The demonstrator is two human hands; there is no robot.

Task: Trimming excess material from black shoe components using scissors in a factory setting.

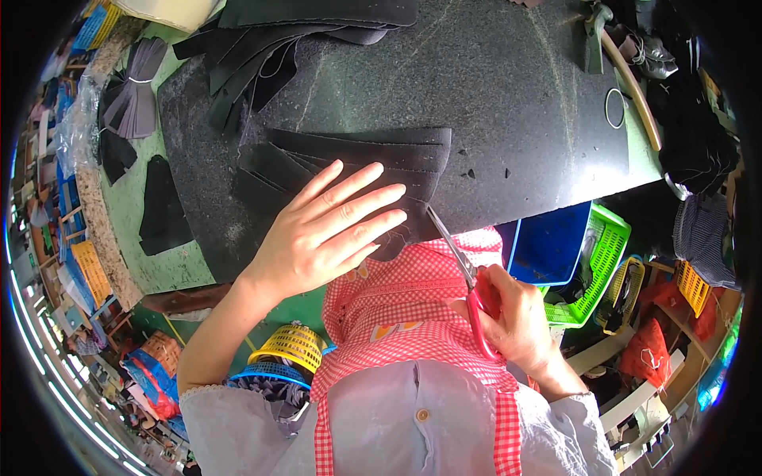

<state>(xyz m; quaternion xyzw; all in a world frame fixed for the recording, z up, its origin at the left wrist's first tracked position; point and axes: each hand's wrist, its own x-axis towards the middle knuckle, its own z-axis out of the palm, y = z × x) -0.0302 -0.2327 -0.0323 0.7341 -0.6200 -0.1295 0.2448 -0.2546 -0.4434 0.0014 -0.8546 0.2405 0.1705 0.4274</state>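
Note:
My left hand lies flat, fingers spread, on a fanned stack of black cut pieces at the near edge of the dark stone worktop. My right hand grips red-handled scissors just below the table edge. Their blades point up and left toward the lower right corner of the stack. I wear a red checked apron over a pale shirt.
More black pieces are piled at the back left, and grey strips lie on a green board. A blue bin and a green basket sit under the table at right. Yellow and blue baskets stand at lower left.

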